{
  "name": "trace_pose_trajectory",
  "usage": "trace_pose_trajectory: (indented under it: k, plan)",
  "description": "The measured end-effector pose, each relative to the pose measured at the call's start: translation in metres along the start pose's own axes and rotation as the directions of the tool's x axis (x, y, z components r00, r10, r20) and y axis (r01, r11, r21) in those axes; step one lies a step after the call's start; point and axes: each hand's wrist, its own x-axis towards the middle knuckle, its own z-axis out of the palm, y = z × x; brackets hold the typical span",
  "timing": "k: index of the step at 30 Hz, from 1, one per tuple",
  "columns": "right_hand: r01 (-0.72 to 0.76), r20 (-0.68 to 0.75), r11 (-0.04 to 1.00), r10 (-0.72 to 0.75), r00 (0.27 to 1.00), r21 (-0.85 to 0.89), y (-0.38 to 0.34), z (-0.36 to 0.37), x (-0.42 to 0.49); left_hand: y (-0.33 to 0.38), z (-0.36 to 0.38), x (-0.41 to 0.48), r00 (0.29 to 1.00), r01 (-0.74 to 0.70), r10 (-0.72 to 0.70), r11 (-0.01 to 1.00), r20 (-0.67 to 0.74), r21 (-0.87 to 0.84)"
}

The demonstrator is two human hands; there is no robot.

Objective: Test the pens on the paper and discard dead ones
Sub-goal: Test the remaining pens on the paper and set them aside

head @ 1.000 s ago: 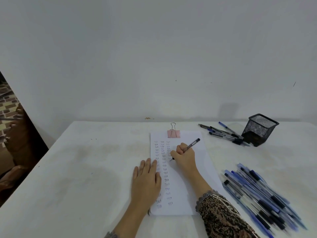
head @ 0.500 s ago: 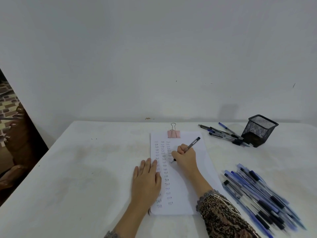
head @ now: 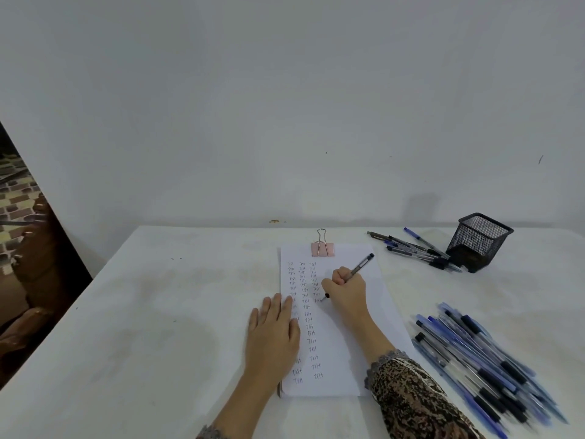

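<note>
- White table (head: 158,312) carries everything;
- Paper (head: 335,369) lies mid-table, columns of "Test" down its left half;
- Big heap of pens (head: 481,365) at four o'clock from the paper;
- Left hand (head: 273,334) lies flat, fingers straight, pressing the sheet's nine o'clock edge;
- Right hand (head: 346,293) is curled round a pen (head: 359,267), tip down at the third column, barrel slanting toward one o'clock;
- Black mesh cup (head: 479,240) at two o'clock; smaller bunch of pens (head: 414,248) just beside it at nine o'clock;
- Pink binder clip (head: 323,248) on the sheet's twelve o'clock edge

The paper (head: 335,343) bears handwritten columns of the word "Test".
</note>
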Motion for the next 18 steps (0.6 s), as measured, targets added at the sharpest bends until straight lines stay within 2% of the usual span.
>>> trace_pose_trajectory:
  k: [5, 7, 9, 11, 13, 18]
  plan:
    - [0.015, 0.006, 0.999, -0.015, 1.000, 0.038, 0.000, 0.001, -0.001, -0.001, -0.003, 0.001, 1.000, -0.004, 0.004, 0.999, 0.008, -0.032]
    - [-0.071, 0.025, 0.966, 0.067, 0.997, 0.248, 0.000, -0.003, -0.001, -0.002, -0.004, 0.001, 1.000, -0.008, 0.008, 1.000, 0.009, -0.028]
    - [-0.202, 0.081, 0.823, 0.188, 0.979, 0.531, -0.004, -0.011, -0.001, -0.002, -0.004, 0.000, 1.000, -0.009, 0.009, 1.000, 0.008, -0.025]
    - [-0.293, 0.142, 0.655, 0.274, 0.951, 0.696, -0.009, -0.020, -0.001, -0.002, -0.003, 0.000, 1.000, -0.004, 0.004, 1.000, -0.006, -0.020]
    - [-0.316, 0.169, 0.532, 0.307, 0.937, 0.786, -0.010, -0.025, -0.002, -0.002, -0.001, 0.000, 1.000, 0.001, -0.002, 1.000, -0.022, -0.014]
    - [-0.225, 0.108, 0.406, 0.292, 0.950, 0.886, -0.005, -0.037, -0.011, -0.004, 0.003, 0.002, 1.000, 0.005, -0.005, 1.000, -0.025, 0.001]
